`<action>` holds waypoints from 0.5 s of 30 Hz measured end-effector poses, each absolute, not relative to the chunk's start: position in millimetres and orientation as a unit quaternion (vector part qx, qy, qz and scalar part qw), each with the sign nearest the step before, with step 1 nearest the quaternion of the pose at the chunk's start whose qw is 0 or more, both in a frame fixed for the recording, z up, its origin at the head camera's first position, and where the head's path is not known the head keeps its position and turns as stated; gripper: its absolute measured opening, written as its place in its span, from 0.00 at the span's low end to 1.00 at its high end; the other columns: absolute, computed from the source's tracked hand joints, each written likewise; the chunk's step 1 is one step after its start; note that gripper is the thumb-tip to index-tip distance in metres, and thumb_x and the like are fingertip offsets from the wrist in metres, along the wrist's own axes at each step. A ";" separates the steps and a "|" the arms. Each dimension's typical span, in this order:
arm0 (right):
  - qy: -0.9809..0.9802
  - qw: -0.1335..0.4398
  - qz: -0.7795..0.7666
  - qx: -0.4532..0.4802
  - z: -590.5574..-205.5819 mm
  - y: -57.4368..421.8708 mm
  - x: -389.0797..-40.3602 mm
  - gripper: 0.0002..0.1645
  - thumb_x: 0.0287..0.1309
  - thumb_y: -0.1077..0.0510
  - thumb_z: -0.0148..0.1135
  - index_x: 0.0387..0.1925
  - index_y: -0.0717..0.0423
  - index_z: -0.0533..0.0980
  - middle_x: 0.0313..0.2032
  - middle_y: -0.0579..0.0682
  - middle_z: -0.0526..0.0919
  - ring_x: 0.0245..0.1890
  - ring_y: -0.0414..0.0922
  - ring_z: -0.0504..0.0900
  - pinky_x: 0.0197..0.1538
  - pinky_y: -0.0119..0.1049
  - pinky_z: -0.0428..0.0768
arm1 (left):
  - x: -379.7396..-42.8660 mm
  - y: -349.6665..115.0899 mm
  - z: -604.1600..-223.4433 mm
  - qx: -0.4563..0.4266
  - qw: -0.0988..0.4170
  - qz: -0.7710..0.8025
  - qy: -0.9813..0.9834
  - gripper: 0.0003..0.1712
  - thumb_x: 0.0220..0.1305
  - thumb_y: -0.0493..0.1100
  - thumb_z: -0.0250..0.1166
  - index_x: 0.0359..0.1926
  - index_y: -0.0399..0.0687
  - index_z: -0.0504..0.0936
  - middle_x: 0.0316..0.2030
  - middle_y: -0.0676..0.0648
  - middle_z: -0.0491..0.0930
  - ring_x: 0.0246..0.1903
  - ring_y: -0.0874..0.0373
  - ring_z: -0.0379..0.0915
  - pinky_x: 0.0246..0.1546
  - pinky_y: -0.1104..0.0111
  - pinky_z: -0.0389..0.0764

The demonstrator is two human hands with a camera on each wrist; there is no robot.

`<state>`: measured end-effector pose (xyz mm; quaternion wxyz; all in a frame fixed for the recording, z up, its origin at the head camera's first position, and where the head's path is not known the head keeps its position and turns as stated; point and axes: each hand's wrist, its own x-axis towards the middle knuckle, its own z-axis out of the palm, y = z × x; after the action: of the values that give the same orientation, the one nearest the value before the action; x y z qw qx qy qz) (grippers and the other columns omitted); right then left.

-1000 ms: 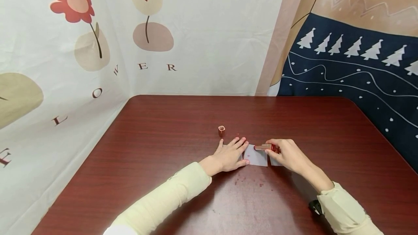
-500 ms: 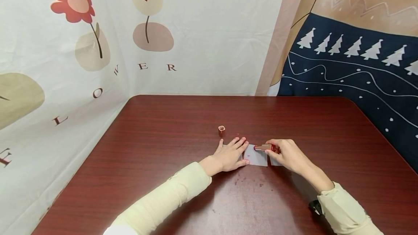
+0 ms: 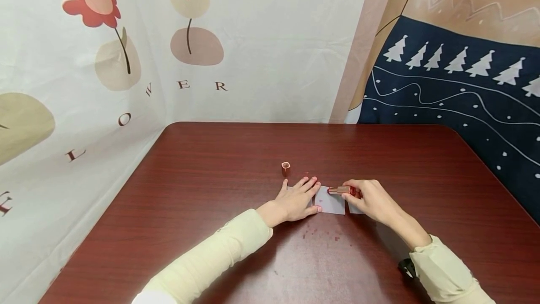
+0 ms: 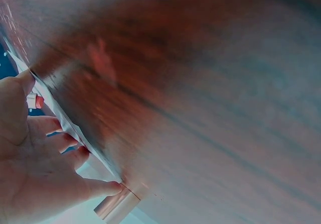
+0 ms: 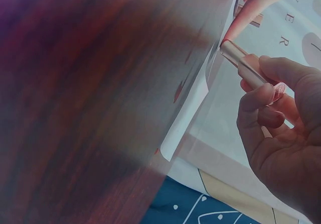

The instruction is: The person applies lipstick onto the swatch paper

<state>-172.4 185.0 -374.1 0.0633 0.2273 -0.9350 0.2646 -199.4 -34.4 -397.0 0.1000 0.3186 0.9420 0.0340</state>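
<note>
My left hand [image 3: 293, 202] rests on a small white paper at the left, fingers spread, with the thumb at the near edge of the middle paper [image 3: 333, 204]. In my right hand [image 3: 373, 198] I pinch a lipstick [image 3: 341, 190] in a rose-gold tube between thumb and fingers. Its red tip points left, right over the upper part of the middle paper, which carries a faint pinkish mark. A third paper [image 3: 355, 209] lies partly hidden under the right hand. In the right wrist view, one paper [image 5: 188, 118] curls up at its edge.
The lipstick's cap [image 3: 286, 170] stands upright, hollow end up, just beyond the left hand. Red smudges [image 3: 320, 235] dot the reddish-brown table [image 3: 223, 163] nearer to me. Printed cloth [image 3: 270, 60] hangs behind the table and along its left side.
</note>
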 end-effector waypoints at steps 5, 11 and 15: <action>-0.935 0.062 0.265 0.228 -373.5 185.8 -171.9 0.14 0.51 0.62 0.68 0.40 0.65 0.80 0.17 0.41 0.69 0.16 0.35 0.64 0.18 0.28 0.65 | -199.7 -33.9 -397.0 0.317 0.100 0.032 0.942 0.40 0.66 0.65 0.46 0.73 0.55 0.51 0.72 0.54 0.45 0.70 0.58 0.38 0.62 0.43 0.46; -0.934 0.061 0.270 0.228 -373.1 184.9 -171.5 0.13 0.51 0.63 0.68 0.40 0.65 0.80 0.17 0.40 0.69 0.15 0.35 0.64 0.17 0.28 0.65 | -199.7 -34.1 -396.8 0.314 0.100 0.028 0.944 0.39 0.66 0.65 0.45 0.73 0.55 0.51 0.72 0.54 0.45 0.70 0.58 0.38 0.62 0.43 0.45; -0.934 0.057 0.269 0.226 -373.4 184.8 -171.2 0.13 0.51 0.63 0.67 0.40 0.65 0.80 0.16 0.40 0.69 0.15 0.35 0.64 0.17 0.29 0.65 | -199.6 -34.2 -396.9 0.316 0.098 0.026 0.943 0.39 0.67 0.65 0.45 0.73 0.55 0.51 0.72 0.54 0.45 0.70 0.58 0.39 0.61 0.42 0.46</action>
<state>-171.2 184.8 -373.4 0.0574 0.2263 -0.9344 0.2689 -199.6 -34.2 -396.9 0.0976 0.3162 0.9433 0.0262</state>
